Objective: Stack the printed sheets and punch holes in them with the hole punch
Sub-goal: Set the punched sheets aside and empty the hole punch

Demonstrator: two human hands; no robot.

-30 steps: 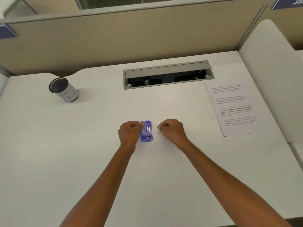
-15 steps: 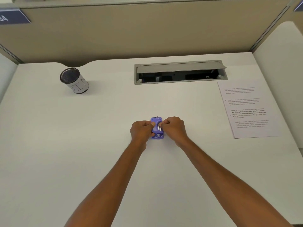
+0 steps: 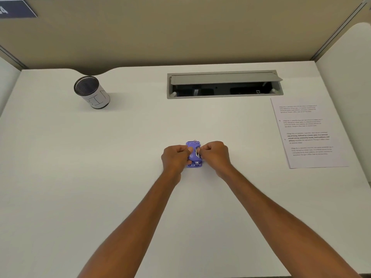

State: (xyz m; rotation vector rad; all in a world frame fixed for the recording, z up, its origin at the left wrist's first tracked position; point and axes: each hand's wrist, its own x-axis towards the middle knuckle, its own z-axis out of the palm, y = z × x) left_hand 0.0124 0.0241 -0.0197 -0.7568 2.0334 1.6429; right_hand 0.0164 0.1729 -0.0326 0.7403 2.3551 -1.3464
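Both forearms reached straight forward over the counter (image 3: 120,177). The left hand (image 3: 175,159) and right hand (image 3: 215,156) were curled, fingers (image 3: 197,151) pinching the purple hole punch (image 3: 193,154) between them; the printed sheets (image 3: 309,133) lay well apart to the right.

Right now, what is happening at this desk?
A person holds a small purple hole punch between the left hand and the right hand, in the middle of the white desk. The printed sheets lie untouched to the right, apart from the punch. A mesh cup stands far left.
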